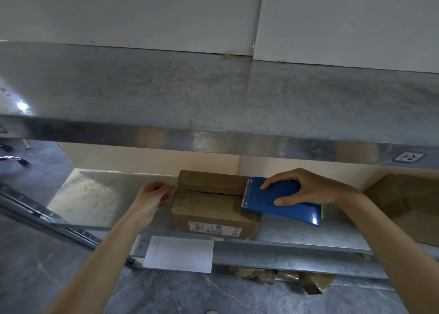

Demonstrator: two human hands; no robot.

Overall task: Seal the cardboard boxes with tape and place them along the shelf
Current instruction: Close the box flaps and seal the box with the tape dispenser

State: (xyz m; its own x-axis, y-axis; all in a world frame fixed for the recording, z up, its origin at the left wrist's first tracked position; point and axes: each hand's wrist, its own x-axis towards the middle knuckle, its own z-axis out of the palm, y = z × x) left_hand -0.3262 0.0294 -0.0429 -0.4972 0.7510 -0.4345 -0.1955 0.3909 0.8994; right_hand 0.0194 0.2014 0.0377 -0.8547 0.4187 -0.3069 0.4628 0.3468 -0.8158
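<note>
A small brown cardboard box (213, 202) sits at the front edge of a metal shelf (95, 194), its top flaps closed with the centre seam showing. A white label (215, 229) on its front face carries print too blurred to read. The right hand (306, 186) grips a blue tape dispenser (280, 200), its toothed end resting on the box's right top edge. The left hand (152, 198) touches the box's upper left edge, fingers curled, perhaps pinching clear tape. A white paper sheet (179, 254) hangs below the shelf's front edge. An open carton (403, 206) stands at the right end.
</note>
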